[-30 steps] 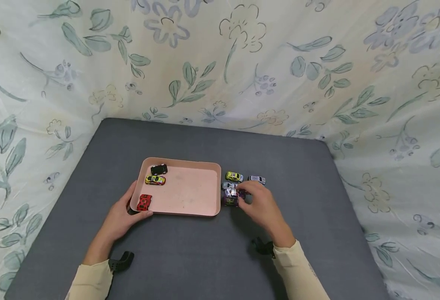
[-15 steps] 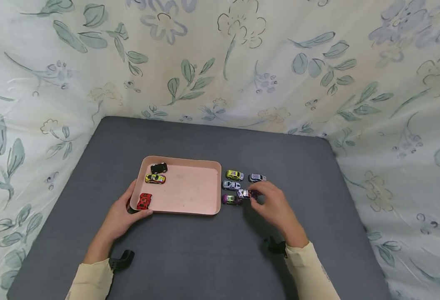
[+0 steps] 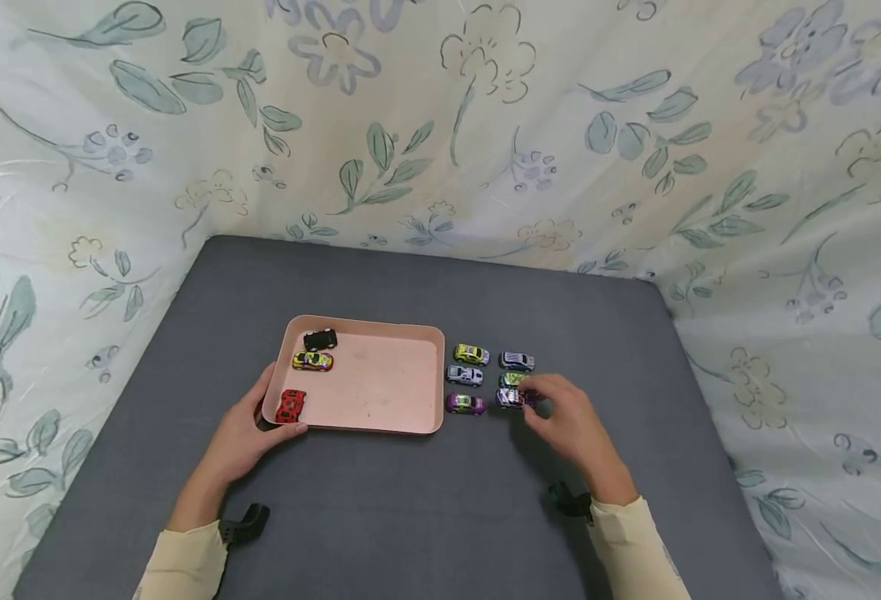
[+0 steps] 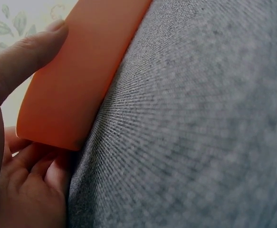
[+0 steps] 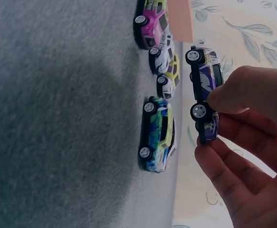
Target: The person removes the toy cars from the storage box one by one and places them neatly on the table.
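A pink tray [image 3: 380, 387] lies on the grey table [image 3: 410, 500] with a black car [image 3: 320, 339], a yellow car [image 3: 312, 361] and a red car [image 3: 289, 406] inside. My left hand [image 3: 271, 414] grips its near-left corner, thumb [image 4: 29, 52] on the rim [image 4: 81, 80]. My right hand [image 3: 533, 402] pinches a purple-white car [image 5: 205, 90] just above the table, right of a magenta car [image 3: 465, 404] and in front of a green car [image 5: 157, 133].
Right of the tray stand a yellow-green car [image 3: 471, 354], a white car [image 3: 464, 375] and a silver car [image 3: 516, 361]. Floral cloth [image 3: 440, 125] hangs round the table on the far side and both flanks.
My right hand has carried the purple-white car to the right, from beside the tray's edge to the outer column of cars. The left hand and tray stay put.
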